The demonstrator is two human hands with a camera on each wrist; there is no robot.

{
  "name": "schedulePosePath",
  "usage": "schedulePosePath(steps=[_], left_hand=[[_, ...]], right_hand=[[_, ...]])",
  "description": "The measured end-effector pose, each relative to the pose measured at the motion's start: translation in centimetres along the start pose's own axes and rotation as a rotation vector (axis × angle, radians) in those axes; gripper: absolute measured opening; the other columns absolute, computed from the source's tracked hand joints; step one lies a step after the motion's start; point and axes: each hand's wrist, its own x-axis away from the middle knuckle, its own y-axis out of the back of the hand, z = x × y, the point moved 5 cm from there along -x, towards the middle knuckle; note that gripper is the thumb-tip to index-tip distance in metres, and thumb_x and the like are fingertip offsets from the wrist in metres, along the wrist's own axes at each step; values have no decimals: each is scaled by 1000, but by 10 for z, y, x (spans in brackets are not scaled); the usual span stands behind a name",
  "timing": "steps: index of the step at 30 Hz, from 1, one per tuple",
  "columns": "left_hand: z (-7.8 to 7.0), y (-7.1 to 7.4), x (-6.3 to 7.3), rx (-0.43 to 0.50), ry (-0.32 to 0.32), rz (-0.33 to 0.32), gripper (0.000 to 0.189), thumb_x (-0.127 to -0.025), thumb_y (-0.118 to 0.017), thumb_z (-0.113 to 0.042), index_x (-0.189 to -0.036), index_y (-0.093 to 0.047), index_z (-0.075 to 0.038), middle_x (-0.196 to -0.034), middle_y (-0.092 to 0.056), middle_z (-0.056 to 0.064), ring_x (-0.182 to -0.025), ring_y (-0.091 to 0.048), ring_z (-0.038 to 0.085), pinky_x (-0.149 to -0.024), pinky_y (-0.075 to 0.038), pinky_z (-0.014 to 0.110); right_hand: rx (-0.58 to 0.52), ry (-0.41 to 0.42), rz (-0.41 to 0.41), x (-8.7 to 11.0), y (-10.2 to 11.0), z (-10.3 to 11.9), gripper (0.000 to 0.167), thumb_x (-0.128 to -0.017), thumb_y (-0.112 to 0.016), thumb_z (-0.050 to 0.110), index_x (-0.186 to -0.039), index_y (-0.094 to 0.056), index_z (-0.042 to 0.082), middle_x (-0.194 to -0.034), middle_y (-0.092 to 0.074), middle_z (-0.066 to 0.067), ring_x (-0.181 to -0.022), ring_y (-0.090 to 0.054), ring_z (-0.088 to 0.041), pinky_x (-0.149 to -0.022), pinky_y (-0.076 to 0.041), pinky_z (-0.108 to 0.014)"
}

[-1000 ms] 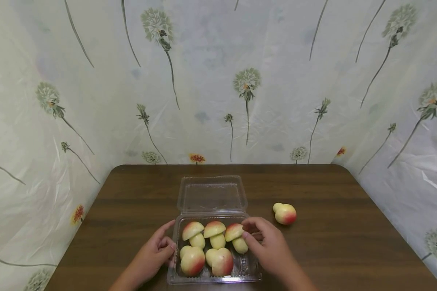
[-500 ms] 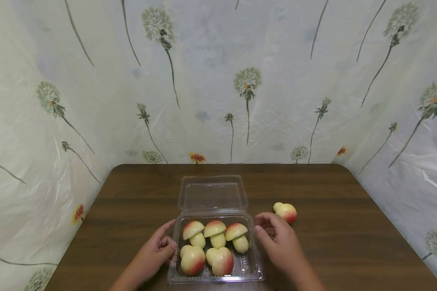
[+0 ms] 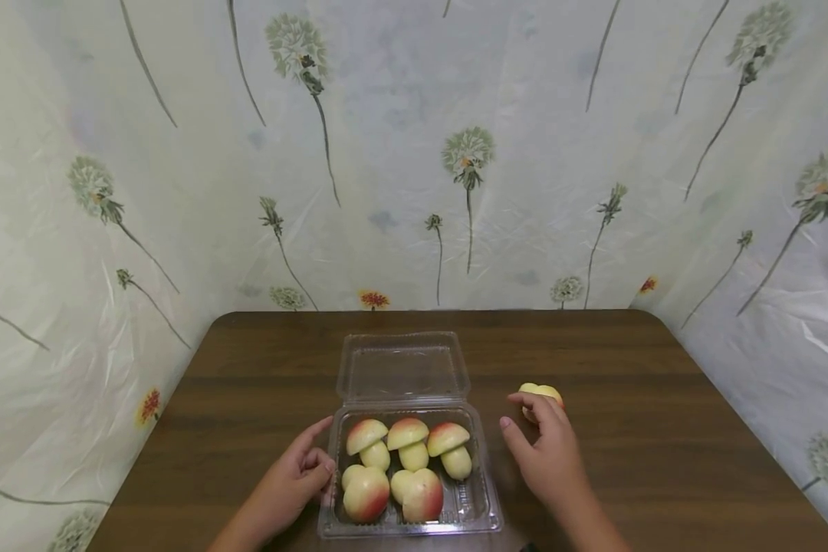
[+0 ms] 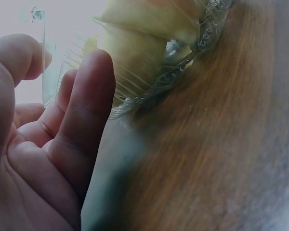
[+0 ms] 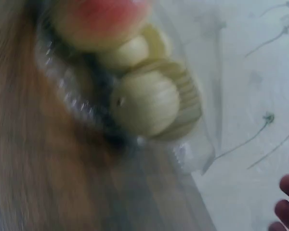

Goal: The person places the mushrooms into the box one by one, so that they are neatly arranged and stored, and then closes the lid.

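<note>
A hinged clear plastic container (image 3: 493, 514) lies with its lid (image 3: 403, 368) tipped back. Several yellow-and-red mushrooms, apparently artificial, fill most of it: a row of three at the back, including one mushroom (image 3: 455, 460) at the right, and two in front. My left hand (image 3: 293, 475) holds the container's left rim, thumb at the edge and index finger along the wall; the left wrist view shows this hand (image 4: 53, 115) close against the ribbed plastic. My right hand (image 3: 548, 452) reaches over a lone mushroom (image 3: 530, 388) on the table, fingers loosely bent, partly hiding it. Contact cannot be told.
The dark wooden table (image 3: 248, 383) has rounded far corners. A pale curtain (image 3: 400, 153) with dandelion prints hangs behind it and on both sides. Inside the container, the front right place (image 3: 465, 498) shows bare plastic. The right wrist view is blurred.
My right hand has left the back right mushroom in the container and moved right, over to the lone mushroom. The left hand has stayed at the rim.
</note>
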Motion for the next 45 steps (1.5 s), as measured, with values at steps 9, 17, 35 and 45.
schedulePosePath(steps=[9, 17, 35, 45], left_hand=[[-1, 0, 1, 12, 13, -7, 71, -108, -56, -12, -167, -15, -8, -94, -63, 13, -75, -68, 17, -70, -64, 33], [-1, 0, 0, 3, 8, -8, 71, -108, -56, -12, -167, -15, -8, -95, -64, 13, -75, -68, 16, -70, -64, 33], [0, 1, 0, 6, -6, -3, 71, -108, -55, -9, -167, -15, -8, -95, -64, 14, -75, -69, 17, -70, -64, 33], [0, 0, -1, 12, 3, -7, 71, -108, -55, -8, -166, -15, -8, -94, -64, 13, -74, -68, 17, -70, -64, 33]], right_hand=[[70, -108, -41, -3, 9, -24, 34, -94, -77, 15, -126, -67, 8, -124, -59, -14, -107, -57, -29, -76, -49, -33], [82, -131, -61, -5, 12, -34, 41, -91, -78, 15, -128, -65, 5, -138, -54, -21, -121, -48, -39, -93, -44, -52], [70, -262, 154, -8, 6, -62, 80, -95, -79, 33, -156, -36, 4, -163, -22, -30, -146, -23, -59, -106, -36, -81], [52, -288, 194, -8, 3, -69, 93, -95, -80, 37, -164, -25, 9, -167, -14, -29, -150, -18, -59, -109, -31, -83]])
